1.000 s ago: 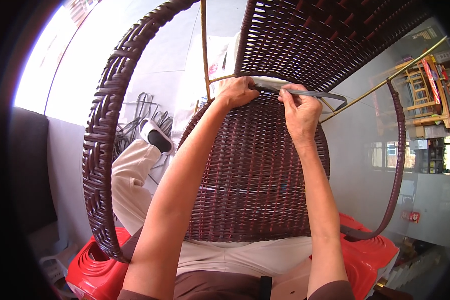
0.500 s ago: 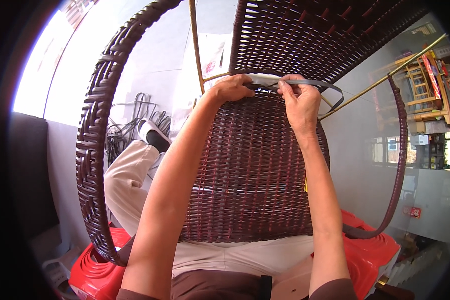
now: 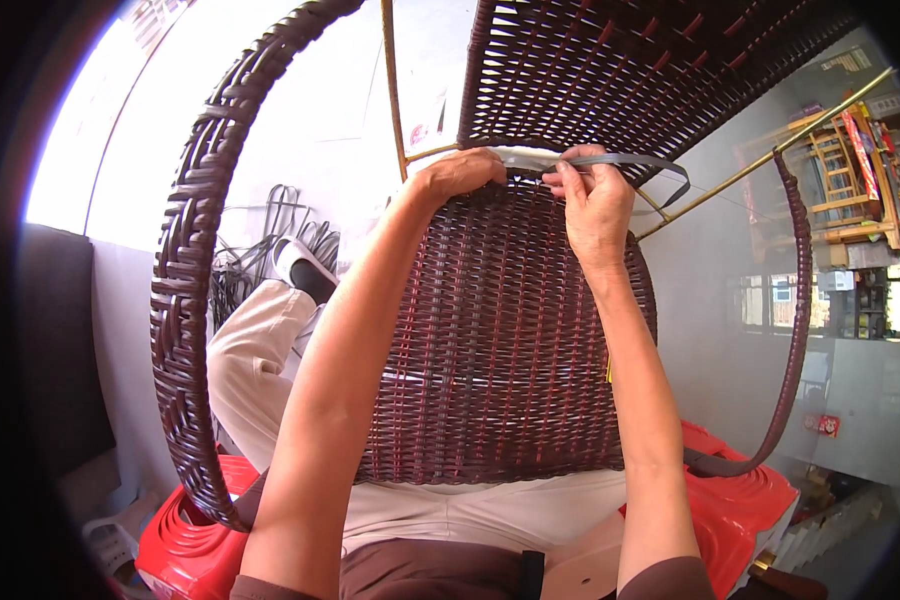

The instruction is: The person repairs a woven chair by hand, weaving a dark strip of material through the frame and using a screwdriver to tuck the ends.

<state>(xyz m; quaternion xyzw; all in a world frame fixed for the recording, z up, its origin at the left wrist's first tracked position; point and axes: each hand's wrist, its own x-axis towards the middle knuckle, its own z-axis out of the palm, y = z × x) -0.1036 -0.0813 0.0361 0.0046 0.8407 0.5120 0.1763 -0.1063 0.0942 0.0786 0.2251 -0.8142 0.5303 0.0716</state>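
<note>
A dark brown and red woven chair panel (image 3: 500, 340) lies in front of me, up against my lap. At its far edge my left hand (image 3: 462, 172) is curled over the rim, fingertips partly hidden behind it. My right hand (image 3: 598, 200) pinches a flat grey weaving strip (image 3: 660, 163) at the same edge, right of the left hand. The strip's loose part loops out to the right. Past the edge rises a second woven panel (image 3: 590, 90), joined to the metal frame rod (image 3: 690, 205).
A wrapped curved armrest (image 3: 185, 270) arches at the left, and a thinner one (image 3: 802, 300) at the right. Red plastic stools (image 3: 195, 540) stand beside me. Loose strips (image 3: 300, 235) lie by my foot. Wooden frames (image 3: 850, 180) stand at the far right.
My right hand has shifted slightly left and its fingers have moved along the edge. The strip's loop has moved a little right. My left hand stays nearly in place, its fingers more tucked behind the rim.
</note>
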